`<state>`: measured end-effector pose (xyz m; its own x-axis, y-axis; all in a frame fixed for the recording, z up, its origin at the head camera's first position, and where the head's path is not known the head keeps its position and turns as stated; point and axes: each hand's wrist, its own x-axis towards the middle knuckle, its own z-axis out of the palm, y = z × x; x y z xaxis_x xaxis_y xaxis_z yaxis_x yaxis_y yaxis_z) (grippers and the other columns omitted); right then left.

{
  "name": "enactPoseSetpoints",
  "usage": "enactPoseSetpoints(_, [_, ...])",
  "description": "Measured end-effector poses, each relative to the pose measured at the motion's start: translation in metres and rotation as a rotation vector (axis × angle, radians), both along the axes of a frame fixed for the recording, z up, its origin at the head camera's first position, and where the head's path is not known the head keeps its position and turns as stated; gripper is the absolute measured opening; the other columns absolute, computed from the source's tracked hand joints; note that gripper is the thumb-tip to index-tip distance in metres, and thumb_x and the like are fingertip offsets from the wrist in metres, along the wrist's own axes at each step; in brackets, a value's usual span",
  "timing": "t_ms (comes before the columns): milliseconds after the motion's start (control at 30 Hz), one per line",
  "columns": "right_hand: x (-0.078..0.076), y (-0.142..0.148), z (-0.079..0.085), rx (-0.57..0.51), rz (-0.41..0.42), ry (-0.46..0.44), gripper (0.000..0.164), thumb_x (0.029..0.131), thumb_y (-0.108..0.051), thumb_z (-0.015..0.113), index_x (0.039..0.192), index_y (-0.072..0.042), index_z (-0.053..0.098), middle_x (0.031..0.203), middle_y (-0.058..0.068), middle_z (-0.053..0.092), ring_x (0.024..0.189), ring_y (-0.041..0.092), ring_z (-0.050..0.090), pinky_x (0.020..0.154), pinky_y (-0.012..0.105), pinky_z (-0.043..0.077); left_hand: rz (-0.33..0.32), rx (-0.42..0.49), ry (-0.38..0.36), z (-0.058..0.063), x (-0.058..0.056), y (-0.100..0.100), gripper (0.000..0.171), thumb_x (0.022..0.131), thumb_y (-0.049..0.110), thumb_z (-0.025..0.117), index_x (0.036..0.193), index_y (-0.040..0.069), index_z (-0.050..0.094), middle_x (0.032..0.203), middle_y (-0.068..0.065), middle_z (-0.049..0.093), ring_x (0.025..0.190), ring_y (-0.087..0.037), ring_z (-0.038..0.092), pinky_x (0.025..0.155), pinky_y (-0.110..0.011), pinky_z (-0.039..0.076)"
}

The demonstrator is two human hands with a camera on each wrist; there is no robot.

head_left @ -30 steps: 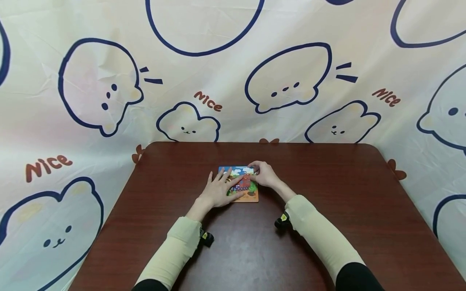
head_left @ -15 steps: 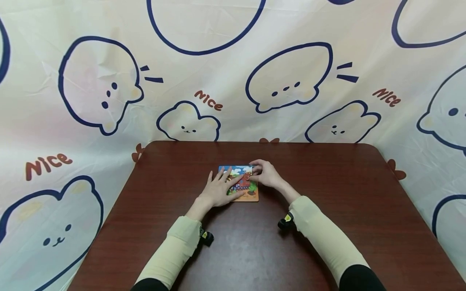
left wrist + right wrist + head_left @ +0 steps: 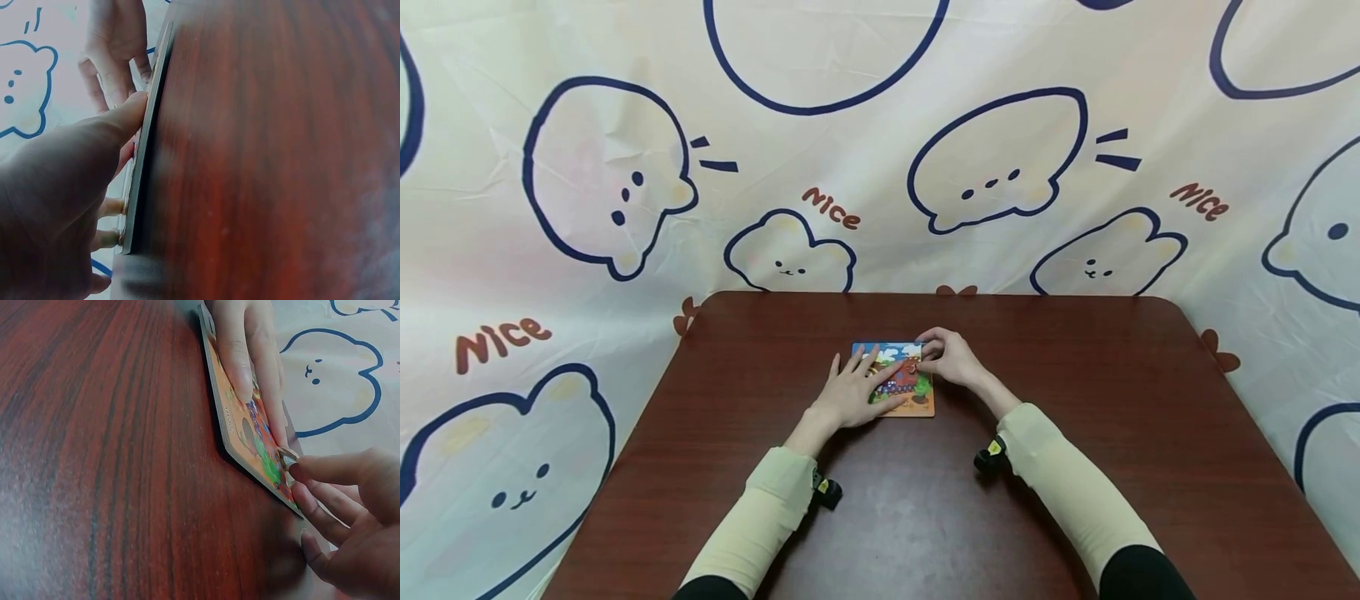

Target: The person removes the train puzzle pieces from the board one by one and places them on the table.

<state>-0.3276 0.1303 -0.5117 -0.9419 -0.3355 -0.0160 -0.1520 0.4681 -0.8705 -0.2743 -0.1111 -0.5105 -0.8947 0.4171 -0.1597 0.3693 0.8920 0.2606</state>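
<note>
Across the back and both sides: one pale cloth backdrop (image 3: 880,167), lightly creased, printed with blue-outlined animal heads (image 3: 787,258). Before it: one table (image 3: 1075,350), dark reddish brown, grained, far corners rounded, a soft glare on the near part; so smooth a top could let a light thing skid under a sideways push. Sleeves (image 3: 767,492), two, pale, dark at the upper end. Left hand (image 3: 850,393): flat, fingers spread wide over the left and middle of a picture board (image 3: 925,408); should its pressure slacken, the board would probably shift or tip with any pull from the other side. Right hand (image 3: 955,360): at the board's right edge, toward the far corner, fingers curled, thumb and fingertips narrow about a small piece (image 3: 287,454), the contact partly hidden. Board, one: lying on the table, blue sky above, orange ground below. Cameras (image 3: 828,493), two, black, one by each cuff. Small piece, one: tilted on the board's face at the thumb tip, outline mostly covered; a hold on so thin an edge may slip and drop it, or the left fingertip close beside may catch it; whether they touch cannot be told.
</note>
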Motion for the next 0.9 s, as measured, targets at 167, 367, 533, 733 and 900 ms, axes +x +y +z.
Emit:
enactPoseSetpoints(167, [-0.001, 0.000, -0.001, -0.006, 0.002, 0.002, 0.038, 0.097, -0.001, 0.082, 0.132, 0.004, 0.066, 0.111, 0.023, 0.081, 0.102, 0.031, 0.077, 0.095, 0.045, 0.064, -0.001, -0.002, 0.002, -0.001, -0.001, 0.000, 0.076, 0.108, 0.073, 0.049, 0.174, 0.042, 0.030, 0.186, -0.011, 0.018, 0.174, -0.038, 0.015, 0.138, -0.072, 0.010])
enactPoseSetpoints(367, [-0.003, 0.000, -0.003, -0.020, 0.004, 0.013, 0.039, 0.097, 0.000, 0.082, 0.131, 0.004, 0.066, 0.109, 0.022, 0.079, 0.099, 0.029, 0.076, 0.093, 0.044, 0.065, -0.003, 0.000, 0.005, -0.001, -0.001, -0.001, 0.075, 0.108, 0.072, 0.050, 0.174, 0.042, 0.030, 0.186, -0.011, 0.019, 0.174, -0.038, 0.015, 0.138, -0.070, 0.010])
enactPoseSetpoints(533, [-0.003, 0.004, -0.004, -0.050, 0.001, 0.016, 0.038, 0.097, -0.001, 0.082, 0.131, 0.003, 0.065, 0.107, 0.021, 0.079, 0.099, 0.028, 0.076, 0.094, 0.045, 0.065, -0.001, -0.002, 0.005, -0.002, -0.001, 0.000, 0.076, 0.108, 0.073, 0.050, 0.174, 0.042, 0.031, 0.186, -0.011, 0.019, 0.174, -0.038, 0.015, 0.138, -0.070, 0.010])
enactPoseSetpoints(733, [0.002, 0.015, -0.002, -0.064, -0.005, 0.013, 0.038, 0.097, -0.002, 0.083, 0.130, 0.003, 0.066, 0.103, 0.018, 0.078, 0.091, 0.019, 0.072, 0.086, 0.033, 0.062, 0.004, 0.001, 0.012, -0.004, -0.001, 0.000, 0.075, 0.107, 0.073, 0.050, 0.173, 0.042, 0.032, 0.186, -0.011, 0.020, 0.174, -0.038, 0.015, 0.138, -0.070, 0.010])
enactPoseSetpoints(900, [0.006, 0.030, -0.001, -0.074, 0.013, 0.033, 0.038, 0.097, -0.002, 0.082, 0.130, 0.005, 0.067, 0.100, 0.018, 0.073, 0.081, 0.016, 0.064, 0.072, 0.025, 0.052, -0.001, 0.003, 0.015, -0.005, -0.002, -0.001, 0.076, 0.107, 0.073, 0.050, 0.174, 0.043, 0.030, 0.186, -0.011, 0.018, 0.174, -0.038, 0.014, 0.139, -0.069, 0.009])
